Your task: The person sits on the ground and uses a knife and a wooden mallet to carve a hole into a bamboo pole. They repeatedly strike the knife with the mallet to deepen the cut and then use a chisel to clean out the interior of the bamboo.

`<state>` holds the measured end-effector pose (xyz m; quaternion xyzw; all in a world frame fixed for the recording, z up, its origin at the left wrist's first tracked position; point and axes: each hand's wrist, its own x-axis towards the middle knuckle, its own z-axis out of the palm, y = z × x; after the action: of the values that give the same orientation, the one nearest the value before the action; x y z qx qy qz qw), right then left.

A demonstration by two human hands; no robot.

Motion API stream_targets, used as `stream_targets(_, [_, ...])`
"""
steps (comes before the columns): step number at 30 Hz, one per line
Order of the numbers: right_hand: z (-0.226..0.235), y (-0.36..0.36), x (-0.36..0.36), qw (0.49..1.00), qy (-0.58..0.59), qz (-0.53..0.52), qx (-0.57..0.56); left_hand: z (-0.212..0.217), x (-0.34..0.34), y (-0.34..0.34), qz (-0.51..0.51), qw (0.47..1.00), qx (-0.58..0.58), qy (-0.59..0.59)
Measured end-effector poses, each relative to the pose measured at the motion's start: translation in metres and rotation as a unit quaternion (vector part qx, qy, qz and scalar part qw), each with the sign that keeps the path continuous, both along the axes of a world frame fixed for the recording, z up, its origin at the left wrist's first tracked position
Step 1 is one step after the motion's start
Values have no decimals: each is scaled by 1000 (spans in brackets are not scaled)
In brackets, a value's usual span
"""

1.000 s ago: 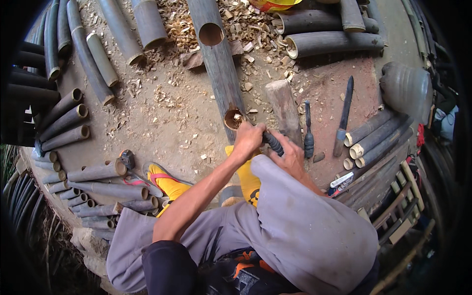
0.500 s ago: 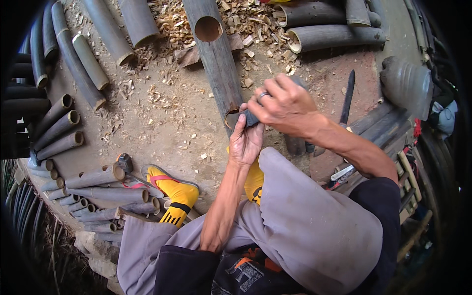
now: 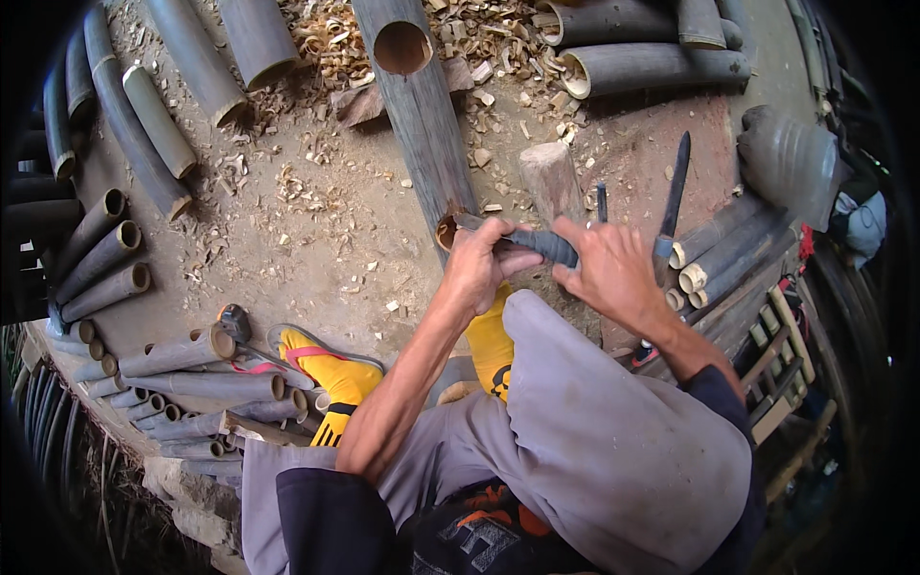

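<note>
A hand tool with a dark grey, wrapped-looking handle (image 3: 543, 245) lies between my hands, its narrow grey end at a cut opening in a bamboo pole (image 3: 428, 134). My left hand (image 3: 477, 266) is closed around the tool's front part, right beside that opening. At the handle's rear end is my right hand (image 3: 615, 273), with thumb and forefinger on either side of it; the other fingers are partly hidden. A larger round hole shows higher up the pole. The tool's tip is too small to make out.
A wooden block (image 3: 553, 180) stands beyond my right hand, near a long dark blade (image 3: 678, 182). Bamboo lengths (image 3: 652, 69) lie far right and along the left. Shavings (image 3: 335, 43) litter the ground. A tape measure (image 3: 233, 322) sits left of my sandalled foot (image 3: 335, 369).
My right hand has moved right and down, uncovering the wooden block. The tool's handle now points right. My left hand has turned from palm-up to wrapped over the tool.
</note>
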<state>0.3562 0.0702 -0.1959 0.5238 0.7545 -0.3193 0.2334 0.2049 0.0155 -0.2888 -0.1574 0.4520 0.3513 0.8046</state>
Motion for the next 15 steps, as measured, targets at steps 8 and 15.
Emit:
stream_targets(8, [-30,63,-10,875,117,407,236,-11,24,-18,357,904,68,-226])
stream_targets(15, [-57,106,-6,839,168,513,74,0,64,-18,423,888,-63,-169])
